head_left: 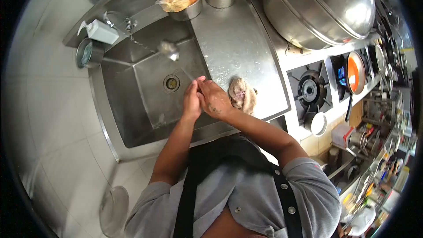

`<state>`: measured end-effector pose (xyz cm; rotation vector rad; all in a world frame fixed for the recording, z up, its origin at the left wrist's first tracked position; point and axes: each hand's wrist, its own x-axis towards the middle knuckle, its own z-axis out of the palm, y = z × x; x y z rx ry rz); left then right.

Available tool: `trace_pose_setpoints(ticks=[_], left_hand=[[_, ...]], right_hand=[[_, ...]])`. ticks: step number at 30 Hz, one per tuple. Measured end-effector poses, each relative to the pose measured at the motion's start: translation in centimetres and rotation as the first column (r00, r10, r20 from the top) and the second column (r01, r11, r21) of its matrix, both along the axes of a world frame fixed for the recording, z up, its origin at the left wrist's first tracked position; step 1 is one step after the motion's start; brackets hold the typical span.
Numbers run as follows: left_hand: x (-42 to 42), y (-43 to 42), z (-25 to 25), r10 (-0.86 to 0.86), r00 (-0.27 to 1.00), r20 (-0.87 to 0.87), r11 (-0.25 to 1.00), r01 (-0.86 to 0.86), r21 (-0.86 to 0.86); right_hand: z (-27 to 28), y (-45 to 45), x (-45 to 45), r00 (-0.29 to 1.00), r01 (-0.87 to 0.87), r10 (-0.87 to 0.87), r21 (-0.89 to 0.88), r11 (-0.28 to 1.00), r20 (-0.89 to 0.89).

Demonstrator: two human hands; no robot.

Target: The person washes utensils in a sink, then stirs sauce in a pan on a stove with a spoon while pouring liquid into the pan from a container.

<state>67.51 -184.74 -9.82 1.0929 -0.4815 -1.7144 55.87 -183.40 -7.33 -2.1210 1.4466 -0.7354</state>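
Note:
My left hand (192,99) and my right hand (214,98) are pressed palm to palm over the right side of the steel sink (128,119). The fingers of both look stretched out, and no object shows between them. My right hand partly covers the left one's fingers, and its back looks wet. Just beyond the hands hangs a shiny metal tap head (169,50), blurred, on a thin spout from the back wall. A crumpled beige cloth (242,96) lies on the steel counter (233,53), right of my right hand.
A white pump bottle (100,31) and a metal pot (90,53) stand at the sink's left corner. Bagged food fills two metal containers (186,12) behind. Rightward are a large steel vessel (317,9), a gas burner (309,89), and a pan (355,72) beside a blue flame.

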Motion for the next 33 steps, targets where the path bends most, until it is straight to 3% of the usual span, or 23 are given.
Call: trace_pose_setpoints(ticks=[3,4,6,9,12,13,15,16,18,22,26,28,30,32,33], left_hand=[[0.3,1.2,-0.2,0.135,0.977,0.164,0.986,-0.148,0.07],[0.9,1.6,0.6,0.164,0.971,0.172,0.974,-0.188,0.129],[2.9,1.8,0.9,0.23,0.962,0.147,0.951,-0.254,0.175],[6.1,3.6,1.7,0.221,0.924,0.311,0.948,-0.279,0.156],[8.3,5.9,2.9,0.239,0.885,0.4,0.949,-0.3,0.097],[8.9,6.8,3.7,0.231,0.869,0.438,0.954,-0.291,0.075],[9.9,8.2,4.7,0.224,0.833,0.507,0.958,-0.284,0.045],[10.2,9.0,5.0,0.216,0.812,0.541,0.96,-0.277,0.033],[10.7,10.4,5.5,0.197,0.772,0.604,0.966,-0.257,0.014],[12.1,12.1,5.3,0.213,0.763,0.61,0.963,-0.268,-0.001],[13.6,13.3,4.5,0.22,0.762,0.609,0.966,-0.259,-0.024],[14.1,13.7,4.2,0.196,0.777,0.599,0.971,-0.237,-0.011],[13.8,13.3,4.9,0.181,0.738,0.651,0.967,-0.254,0.02],[13.9,13.4,4.6,0.172,0.722,0.67,0.974,-0.228,-0.004],[14.1,13.3,4.6,0.165,0.725,0.668,0.975,-0.221,-0.001]], right_hand=[[0.7,1.5,-2.5,0.986,-0.157,0.163,-0.138,0.978,0.031],[1.3,2.7,-4.0,0.993,-0.025,0.007,-0.152,0.988,-0.115],[3.2,4.3,-6.9,0.87,0.217,-0.305,-0.254,0.943,-0.387],[-3.0,5.1,-8.6,0.827,0.323,-0.39,-0.225,0.919,-0.404],[-4.2,3.4,-11.1,0.948,0.267,-0.275,-0.07,0.961,-0.159],[-3.9,2.6,-12.3,0.933,0.317,-0.338,-0.165,0.934,-0.122],[-3.4,1.1,-14.8,0.845,0.417,-0.52,-0.456,0.786,-0.122],[-2.9,0.8,-15.8,0.76,0.447,-0.568,-0.382,0.809,-0.316],[-5.7,-0.3,-15.3,0.69,0.573,-0.58,-0.163,0.803,-0.433],[-7.3,-6.5,-12.0,0.681,0.603,-0.626,-0.195,0.774,-0.381],[-6.4,-18.4,-9.0,0.69,0.622,-0.676,-0.264,0.737,-0.258],[-11.1,-23.7,-7.0,0.747,0.49,-0.602,-0.379,0.785,-0.282],[-11.3,-24.3,-2.6,0.912,0.367,-0.395,-0.21,0.906,-0.111],[-10.9,-21.8,1.8,0.965,0.249,-0.196,-0.361,0.899,0.175],[-10.1,-20.8,2.5,0.969,0.202,-0.142,-0.317,0.927,0.204]])
